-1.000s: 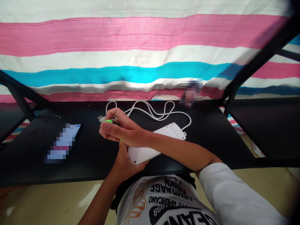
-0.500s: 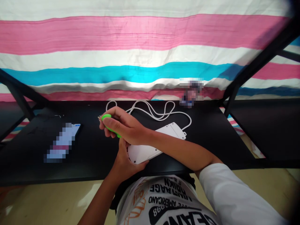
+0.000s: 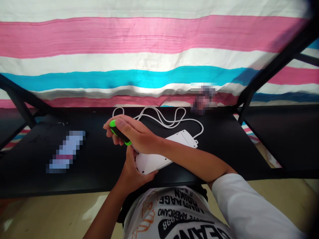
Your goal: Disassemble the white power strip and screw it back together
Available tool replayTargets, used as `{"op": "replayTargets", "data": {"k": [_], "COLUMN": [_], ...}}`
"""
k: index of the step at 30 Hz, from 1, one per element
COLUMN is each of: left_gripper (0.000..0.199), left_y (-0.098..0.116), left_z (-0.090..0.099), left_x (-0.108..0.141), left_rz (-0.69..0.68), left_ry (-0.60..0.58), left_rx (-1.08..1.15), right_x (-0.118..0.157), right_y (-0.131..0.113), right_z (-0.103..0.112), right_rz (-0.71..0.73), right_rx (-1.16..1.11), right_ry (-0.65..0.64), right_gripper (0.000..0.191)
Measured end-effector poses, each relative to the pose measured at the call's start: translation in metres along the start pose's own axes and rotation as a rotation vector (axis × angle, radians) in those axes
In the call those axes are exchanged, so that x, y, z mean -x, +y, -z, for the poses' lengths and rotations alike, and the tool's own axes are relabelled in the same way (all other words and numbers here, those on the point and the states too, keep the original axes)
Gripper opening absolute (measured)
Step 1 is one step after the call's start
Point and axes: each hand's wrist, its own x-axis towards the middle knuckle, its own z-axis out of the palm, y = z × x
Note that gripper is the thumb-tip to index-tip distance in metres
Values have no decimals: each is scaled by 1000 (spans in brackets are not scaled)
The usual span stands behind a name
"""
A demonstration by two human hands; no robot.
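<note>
A white power strip [image 3: 152, 161] lies at a slant on the black table, its underside with small dark screw holes facing up. My left hand [image 3: 134, 169] grips its near left end, thumb along the front edge and fingers round the far side. Wrapped in my right hand [image 3: 132, 127] is a screwdriver [image 3: 121, 134] with a green and black handle. Its metal shaft slants down to the strip's far left corner; whether the tip sits in a screw is too small to tell. My right forearm crosses above the strip and hides part of it.
A white cable [image 3: 171, 126] leaves the strip's right end and loops along the back of the table [image 3: 224, 149]. To the left lies a phone [image 3: 67, 151], partly blurred out. A pixelated item [image 3: 203, 99] is at the back, before a striped sheet [image 3: 149, 36].
My right hand has turned with the screwdriver, so more of the black grip and the metal shaft now show. My left hand and the power strip have stayed in place.
</note>
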Motion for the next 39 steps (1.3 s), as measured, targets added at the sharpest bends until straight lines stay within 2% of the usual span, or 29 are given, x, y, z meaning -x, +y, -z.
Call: {"op": "replayTargets", "data": {"k": [7,11,15,18,23,29,39], "left_gripper": [110,112,113,109,105,105,107], "left_y": [7,8,1,-1,5,14,15], "left_z": [2,2,1,0,2,4,3], "left_x": [1,1,0,-1,-3,-5,0], "left_rz": [1,27,-7,-29,14,20,82], "left_ry": [2,-2,18,14,-35,-74,-81], "left_rx": [-25,-10,-30,-42,-59,-93,-172], "right_x": [4,5,2,2,4,1,1], "right_y": [5,6,-1,-2,8,13,12], "right_z": [-2,0,1,0,-3,-2,-2], "right_rz": [-4,-14,-54,-20,54,40,52], "right_rx": [38,107,31,-50,-77,-97,-82], "right_ry": [25,111,20,8,24,72,58], "right_gripper": [26,40,18,22,33,36,36]}}
